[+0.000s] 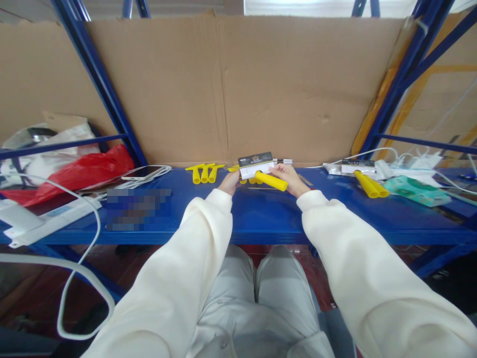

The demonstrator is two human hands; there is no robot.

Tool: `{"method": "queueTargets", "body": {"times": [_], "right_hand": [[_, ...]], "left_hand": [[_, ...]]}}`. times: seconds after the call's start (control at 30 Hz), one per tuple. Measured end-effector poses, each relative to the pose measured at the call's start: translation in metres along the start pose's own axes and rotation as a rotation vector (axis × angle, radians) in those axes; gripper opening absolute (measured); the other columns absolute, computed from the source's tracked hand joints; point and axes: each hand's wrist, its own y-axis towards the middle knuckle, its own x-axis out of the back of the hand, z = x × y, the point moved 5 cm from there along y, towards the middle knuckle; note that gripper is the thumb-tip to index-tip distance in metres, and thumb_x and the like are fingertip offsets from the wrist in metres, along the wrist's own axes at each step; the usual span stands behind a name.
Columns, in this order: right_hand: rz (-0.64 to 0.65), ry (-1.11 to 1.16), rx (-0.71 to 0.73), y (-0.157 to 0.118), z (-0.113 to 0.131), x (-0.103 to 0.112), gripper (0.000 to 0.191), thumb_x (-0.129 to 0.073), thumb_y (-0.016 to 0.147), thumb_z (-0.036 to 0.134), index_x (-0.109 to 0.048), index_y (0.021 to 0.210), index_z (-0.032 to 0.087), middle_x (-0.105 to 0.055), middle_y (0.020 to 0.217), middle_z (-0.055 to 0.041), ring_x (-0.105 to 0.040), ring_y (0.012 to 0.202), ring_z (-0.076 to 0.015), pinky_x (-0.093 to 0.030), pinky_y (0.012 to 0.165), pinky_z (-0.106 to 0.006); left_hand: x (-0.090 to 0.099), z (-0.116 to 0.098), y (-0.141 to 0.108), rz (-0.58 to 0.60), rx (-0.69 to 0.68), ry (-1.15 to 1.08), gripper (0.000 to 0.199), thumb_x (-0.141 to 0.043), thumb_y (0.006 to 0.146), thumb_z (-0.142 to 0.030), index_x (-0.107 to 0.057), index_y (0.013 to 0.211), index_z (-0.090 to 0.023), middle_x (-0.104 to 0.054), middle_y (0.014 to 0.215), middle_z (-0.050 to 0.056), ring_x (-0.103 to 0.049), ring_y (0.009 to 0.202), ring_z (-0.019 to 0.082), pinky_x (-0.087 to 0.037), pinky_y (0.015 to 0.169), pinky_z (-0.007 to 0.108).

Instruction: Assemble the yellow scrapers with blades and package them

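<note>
Holding one card (254,164) behind one yellow tube (272,181): two hands (290,179).

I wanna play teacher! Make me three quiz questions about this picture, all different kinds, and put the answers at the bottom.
1. True or false: the green packet lies to the right of the right hand.
2. What colour is the tabletop? A: red. B: blue. C: white.
3. What is between the right hand and the left hand?

Key:
1. True.
2. B.
3. A black-and-white package, with a yellow handle showing in front of it.
</note>
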Motion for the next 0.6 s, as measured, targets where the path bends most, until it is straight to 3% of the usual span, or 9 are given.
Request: {"method": "queueTargets", "body": {"times": [0.17, 0.3, 0.43, 0.6], "right_hand": [[-0.028, -0.028, 0.003, 0.001, -0.002, 0.003, 0.042, -0.087, 0.055, 0.048, -0.057, 0.063, 0.02, -0.072, 0.071, -0.0005, -0.068, 0.068, -0.0166, -0.056, 0.065, -0.029], [0.017, 0.012, -0.044, -0.003, -0.004, -0.005, 0.033, -0.084, 0.064, 0.042, -0.059, 0.068, 0.021, -0.075, 0.079, -0.0017, -0.072, 0.079, -0.0187, -0.058, 0.078, -0.033], [0.007, 0.026, -0.069, -0.006, -0.004, -0.008, 0.03, -0.082, 0.071, 0.034, -0.056, 0.065, 0.021, -0.075, 0.077, -0.0011, -0.073, 0.079, -0.0177, -0.058, 0.084, -0.034], [-0.01, 0.021, -0.048, -0.006, 0.0, -0.007, 0.027, -0.078, 0.077, 0.029, -0.056, 0.066, 0.02, -0.074, 0.074, -0.0016, -0.074, 0.078, -0.0167, -0.059, 0.084, -0.033]], "left_hand": [[-0.003, 0.003, -0.001, 0.078, 0.032, -0.038, 0.023, -0.061, 0.083, -0.033, -0.07, 0.097, -0.019, -0.076, 0.09, 0.006, -0.068, 0.091, 0.02, -0.052, 0.078, 0.031], [-0.001, 0.003, 0.0, 0.038, 0.038, -0.11, 0.017, -0.062, 0.082, -0.026, -0.069, 0.095, -0.018, -0.076, 0.089, 0.006, -0.069, 0.087, 0.019, -0.053, 0.076, 0.029], [-0.002, 0.002, -0.002, 0.048, 0.064, -0.182, 0.017, -0.057, 0.086, -0.019, -0.067, 0.101, -0.018, -0.076, 0.089, 0.005, -0.071, 0.082, 0.017, -0.055, 0.074, 0.028], [-0.006, 0.002, -0.005, 0.114, 0.098, -0.237, 0.028, -0.052, 0.092, -0.038, -0.064, 0.11, -0.02, -0.075, 0.101, 0.007, -0.072, 0.086, 0.021, -0.057, 0.073, 0.031]]}}
